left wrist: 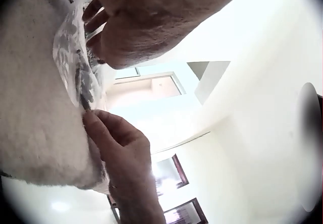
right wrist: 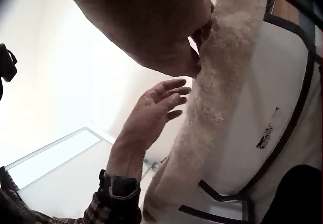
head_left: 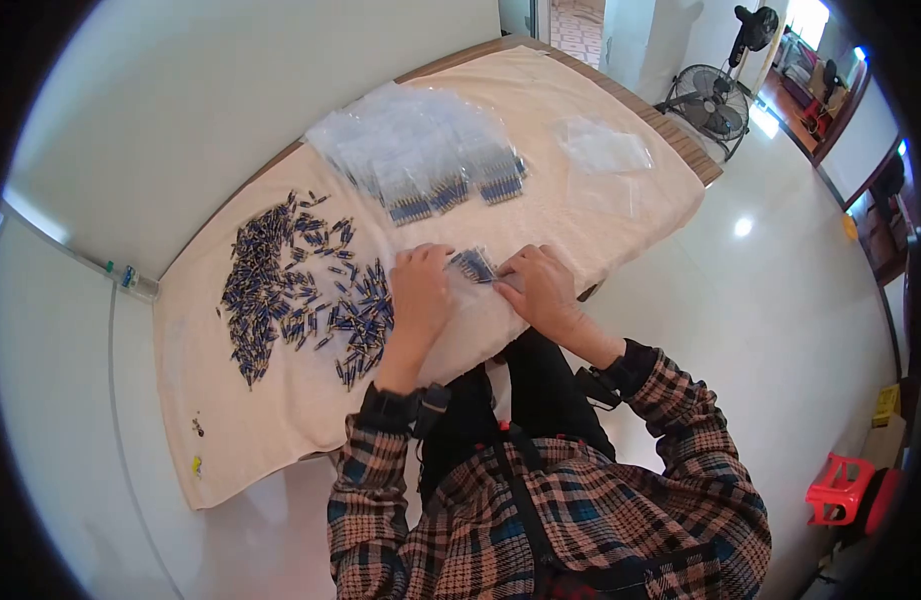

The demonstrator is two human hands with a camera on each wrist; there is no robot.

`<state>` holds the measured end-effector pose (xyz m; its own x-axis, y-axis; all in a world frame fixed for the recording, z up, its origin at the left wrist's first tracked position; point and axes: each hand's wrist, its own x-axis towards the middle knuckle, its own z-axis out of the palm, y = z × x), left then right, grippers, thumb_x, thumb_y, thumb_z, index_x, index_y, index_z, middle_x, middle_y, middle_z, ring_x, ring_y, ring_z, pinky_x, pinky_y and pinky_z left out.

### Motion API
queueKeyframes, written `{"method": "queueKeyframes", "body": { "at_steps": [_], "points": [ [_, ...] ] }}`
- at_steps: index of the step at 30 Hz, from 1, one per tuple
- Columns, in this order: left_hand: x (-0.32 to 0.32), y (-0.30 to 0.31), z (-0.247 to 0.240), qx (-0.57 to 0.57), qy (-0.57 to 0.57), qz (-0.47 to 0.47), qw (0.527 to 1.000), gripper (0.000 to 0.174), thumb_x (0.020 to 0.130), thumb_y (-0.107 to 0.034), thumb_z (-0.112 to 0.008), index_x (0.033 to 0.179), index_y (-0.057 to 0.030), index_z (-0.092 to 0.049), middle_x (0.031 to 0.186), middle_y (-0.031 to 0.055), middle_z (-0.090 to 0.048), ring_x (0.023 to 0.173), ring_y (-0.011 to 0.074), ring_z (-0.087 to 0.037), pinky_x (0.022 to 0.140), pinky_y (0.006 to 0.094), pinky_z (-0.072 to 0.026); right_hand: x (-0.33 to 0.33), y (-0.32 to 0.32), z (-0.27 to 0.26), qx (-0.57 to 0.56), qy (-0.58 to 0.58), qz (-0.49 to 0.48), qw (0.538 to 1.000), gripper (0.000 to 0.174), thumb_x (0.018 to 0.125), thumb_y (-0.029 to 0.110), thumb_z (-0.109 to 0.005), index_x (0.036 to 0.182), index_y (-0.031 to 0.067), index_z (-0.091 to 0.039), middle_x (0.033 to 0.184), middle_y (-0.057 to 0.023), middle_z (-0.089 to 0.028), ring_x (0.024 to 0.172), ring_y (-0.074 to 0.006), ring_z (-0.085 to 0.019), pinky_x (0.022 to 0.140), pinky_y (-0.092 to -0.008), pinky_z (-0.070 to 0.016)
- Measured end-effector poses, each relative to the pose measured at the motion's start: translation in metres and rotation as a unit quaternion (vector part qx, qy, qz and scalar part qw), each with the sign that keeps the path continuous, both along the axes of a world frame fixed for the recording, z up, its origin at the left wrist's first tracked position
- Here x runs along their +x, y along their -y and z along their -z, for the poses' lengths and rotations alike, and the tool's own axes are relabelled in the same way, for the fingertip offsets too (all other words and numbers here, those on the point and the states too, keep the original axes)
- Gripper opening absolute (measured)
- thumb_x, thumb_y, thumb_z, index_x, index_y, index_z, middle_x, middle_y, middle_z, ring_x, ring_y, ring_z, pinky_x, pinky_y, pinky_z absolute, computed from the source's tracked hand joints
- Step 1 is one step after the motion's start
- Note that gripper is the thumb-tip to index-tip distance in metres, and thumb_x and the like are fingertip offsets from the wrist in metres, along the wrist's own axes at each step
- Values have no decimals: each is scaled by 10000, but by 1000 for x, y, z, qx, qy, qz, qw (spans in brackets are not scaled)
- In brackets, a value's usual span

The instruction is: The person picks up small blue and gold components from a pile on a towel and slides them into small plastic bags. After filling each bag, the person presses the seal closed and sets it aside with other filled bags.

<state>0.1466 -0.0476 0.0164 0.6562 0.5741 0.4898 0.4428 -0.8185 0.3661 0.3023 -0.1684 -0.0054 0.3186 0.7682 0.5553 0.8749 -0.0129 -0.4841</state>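
Note:
A clear plastic bag (head_left: 473, 266) with a row of small blue-and-gold cylindrical pieces lies near the table's front edge, between the hands. My right hand (head_left: 542, 290) pinches its right edge between thumb and fingers; the left wrist view shows this right hand (left wrist: 123, 146) at the crinkled plastic (left wrist: 70, 57). On the other side, my left hand (head_left: 421, 292) lies beside the bag, its fingers loosely bent at the left edge. In the right wrist view the left hand (right wrist: 151, 110) has its fingers apart and relaxed. The cloth edge hides the right fingertips there.
A large pile of loose blue-and-gold pieces (head_left: 255, 290) spreads over the left of the cream cloth (head_left: 570, 235). Filled clear bags (head_left: 420, 150) overlap at the back. Flat plastic bags (head_left: 605, 147) lie at the back right. A fan (head_left: 708, 103) stands beyond the table.

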Motion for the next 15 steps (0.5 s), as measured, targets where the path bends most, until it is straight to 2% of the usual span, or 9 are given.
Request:
{"method": "queueKeyframes", "body": {
  "at_steps": [2, 4, 7, 8, 10, 11, 14, 15],
  "points": [
    [9, -19, 19, -62, 8, 56, 996, 344, 747, 39, -588, 1082, -44, -586, 993, 152, -583, 913, 334, -541, 823, 395, -441, 5, -7, 1, -16, -70, -16, 997, 184, 733, 139, -724, 878, 39, -671, 753, -97, -632, 740, -245, -601, 716, -371, -485],
    [10, -28, 24, -75, 14, 68, 995, 372, 751, 41, -589, 1113, -45, -576, 989, 148, -584, 898, 315, -554, 809, 380, -452, 13, -14, 2, -24, -108, -21, 994, 173, 736, 120, -717, 876, 29, -668, 750, -108, -632, 729, -242, -606, 699, -364, -487],
    [7, -33, 30, -112, 27, 89, 989, 427, 759, 45, -591, 1175, -47, -556, 979, 138, -584, 867, 277, -578, 783, 349, -473, 30, -29, 2, -56, -253, -122, 958, 125, 740, 49, -645, 855, -2, -639, 752, -159, -624, 719, -303, -610, 677, -379, -492],
    [6, -35, 32, -148, 19, 84, 985, 442, 766, 44, -592, 1196, -49, -549, 957, 121, -583, 836, 246, -574, 760, 331, -473, 35, -33, 2, -56, -253, -123, 958, 125, 740, 49, -645, 855, -2, -639, 752, -159, -624, 719, -303, -610, 677, -379, -492],
    [3, -38, 29, -219, 4, 72, 973, 472, 780, 41, -594, 1238, -53, -534, 915, 86, -580, 775, 184, -565, 714, 293, -473, 43, -42, 1, -71, -237, -159, 956, 132, 761, 6, -626, 890, -24, -636, 724, -130, -627, 664, -215, -600, 629, -326, -484],
    [2, -38, 27, -218, 4, 70, 973, 472, 780, 41, -594, 1238, -53, -534, 915, 86, -580, 775, 184, -565, 714, 293, -473, 44, -46, 1, -79, -229, -177, 954, 138, 772, -16, -616, 907, -35, -635, 710, -115, -629, 636, -172, -594, 606, -299, -480],
    [4, -41, 18, -312, -4, 97, 945, 506, 797, 32, -595, 1287, -67, -517, 846, 39, -563, 719, 124, -524, 681, 267, -458, 45, -52, 1, -73, -217, -189, 955, 169, 773, -28, -603, 939, -47, -628, 702, -108, -623, 642, -166, -585, 620, -298, -481],
    [4, -42, 17, -311, -3, 98, 945, 506, 797, 32, -595, 1287, -67, -517, 846, 39, -563, 719, 124, -524, 681, 267, -458, 46, -53, 1, -71, -210, -195, 955, 185, 773, -35, -597, 956, -52, -624, 698, -105, -619, 645, -163, -581, 626, -297, -481]
  ]
}}
